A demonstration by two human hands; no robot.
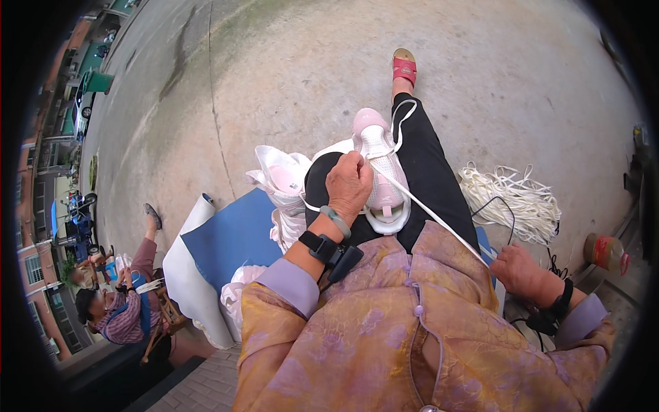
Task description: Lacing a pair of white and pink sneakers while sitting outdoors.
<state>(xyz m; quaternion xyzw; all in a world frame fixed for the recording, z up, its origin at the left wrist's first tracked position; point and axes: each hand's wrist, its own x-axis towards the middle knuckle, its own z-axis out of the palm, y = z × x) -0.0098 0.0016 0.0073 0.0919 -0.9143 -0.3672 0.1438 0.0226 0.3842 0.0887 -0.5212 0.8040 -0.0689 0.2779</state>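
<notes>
Pale pink shoe [379,172] rests sole-down on lap, steadied for lacing. Left hand [349,184], at its 9 o'clock, fist closed on white lace [425,209]. Right hand [516,269], at 4 o'clock, pinches lace's far end, keeping it taut. Spare laces bundle [511,199] at 3 o'clock.

My single head-worn fisheye view looks steeply down, close over the pale pink laced sneaker [379,172] on my lap; grey concrete ground [309,62] curves away beyond it.
</notes>
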